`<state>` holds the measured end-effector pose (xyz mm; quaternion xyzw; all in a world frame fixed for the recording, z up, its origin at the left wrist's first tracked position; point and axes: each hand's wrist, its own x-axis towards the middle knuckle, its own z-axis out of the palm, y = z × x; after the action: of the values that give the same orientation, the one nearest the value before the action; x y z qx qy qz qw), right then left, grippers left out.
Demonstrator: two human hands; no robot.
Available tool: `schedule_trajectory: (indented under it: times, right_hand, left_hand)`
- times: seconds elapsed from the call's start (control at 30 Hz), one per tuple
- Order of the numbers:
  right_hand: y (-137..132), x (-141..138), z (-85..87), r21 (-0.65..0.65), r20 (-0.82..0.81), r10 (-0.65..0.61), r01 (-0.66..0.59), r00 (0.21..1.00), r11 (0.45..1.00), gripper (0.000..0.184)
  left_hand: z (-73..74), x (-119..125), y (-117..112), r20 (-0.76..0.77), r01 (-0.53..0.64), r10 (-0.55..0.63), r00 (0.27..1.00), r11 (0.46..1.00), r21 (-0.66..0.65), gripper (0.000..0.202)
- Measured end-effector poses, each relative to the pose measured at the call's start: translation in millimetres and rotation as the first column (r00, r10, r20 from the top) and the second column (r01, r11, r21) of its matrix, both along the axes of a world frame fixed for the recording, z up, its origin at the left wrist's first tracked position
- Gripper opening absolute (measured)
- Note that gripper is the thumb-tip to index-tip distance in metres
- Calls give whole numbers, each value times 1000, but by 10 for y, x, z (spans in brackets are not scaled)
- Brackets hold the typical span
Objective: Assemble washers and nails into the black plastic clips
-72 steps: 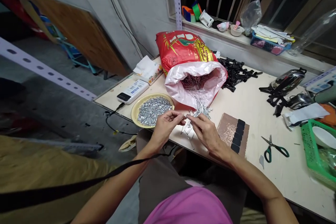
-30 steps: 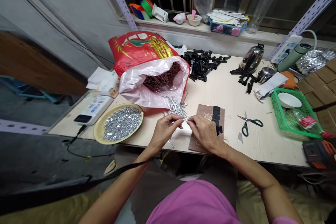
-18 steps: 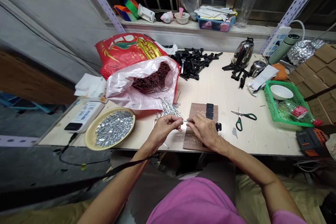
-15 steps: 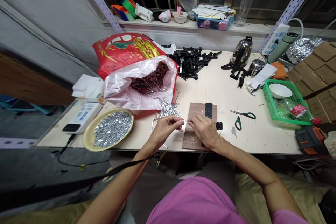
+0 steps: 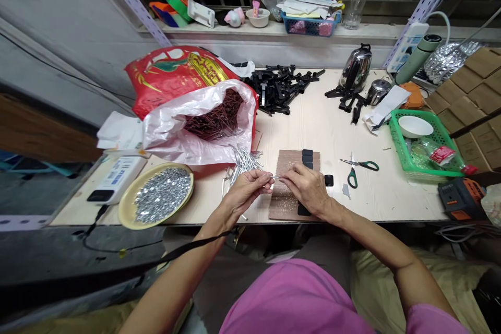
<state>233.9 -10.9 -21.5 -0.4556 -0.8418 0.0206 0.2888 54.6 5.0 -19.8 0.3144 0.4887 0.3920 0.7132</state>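
Observation:
My left hand [image 5: 250, 190] is closed in a pinch at the front of the table, on one end of a thin silver metal rod [image 5: 276, 177]. The other end is pinched by the fingers of my right hand [image 5: 309, 190], which is over a brown board [image 5: 284, 211]. Black rounded pads [image 5: 307, 158] lie along the board's right side, and another pad [image 5: 329, 180] is just off it. Just behind my left hand is a loose pile of similar silver rods [image 5: 245, 160]. A yellow bowl [image 5: 124, 203] of small shiny metal pieces is to its left.
An open red sack [image 5: 164, 75] holds dark reddish rods. Black clip-like parts [image 5: 274, 88] are heaped behind. On the right are scissors [image 5: 353, 171], a green basket [image 5: 401, 159], a steel kettle [image 5: 355, 69] and a power-tool battery [image 5: 457, 199]. A dark strap [image 5: 188, 248] crosses my left forearm.
The camera view has shifted slightly, so the table appears a little further left. Both hands stay together on the thin rod, and my right hand's fingers have moved slightly.

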Motion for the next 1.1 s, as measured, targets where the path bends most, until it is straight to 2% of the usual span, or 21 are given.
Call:
schedule_trajectory:
  times: [0.23, 0.47, 0.6, 0.77, 0.97, 1.1]
  right_hand:
    - [-16, 14, 19, 7, 60, -27, 27, 998, 1000, 28]
    - [-13, 47, -8, 105, 148, 11, -27, 989, 994, 25]
    - [-34, 69, -36, 97, 225, 12, -35, 974, 995, 26]
    - [-42, 97, -103, 9, 192, 21, -23, 981, 1000, 26]
    - [-39, 108, -150, -63, 172, 46, -35, 984, 997, 24]
    - [-40, 123, -146, -246, 79, 64, -43, 995, 968, 22]
  left_hand:
    - [-34, 19, 5, -7, 52, -51, 999, 999, 15, 40]
    - [-55, 38, 8, -36, 125, -127, 991, 991, -42, 43]
    - [-58, 79, -9, -73, 104, -106, 992, 994, -24, 47]
    - [-75, 81, -7, -176, 128, -119, 977, 991, 43, 43]
    - [-86, 94, -8, -246, 187, -171, 954, 982, 41, 45]
    - [-96, 103, 2, -244, 175, -167, 955, 984, 14, 48]
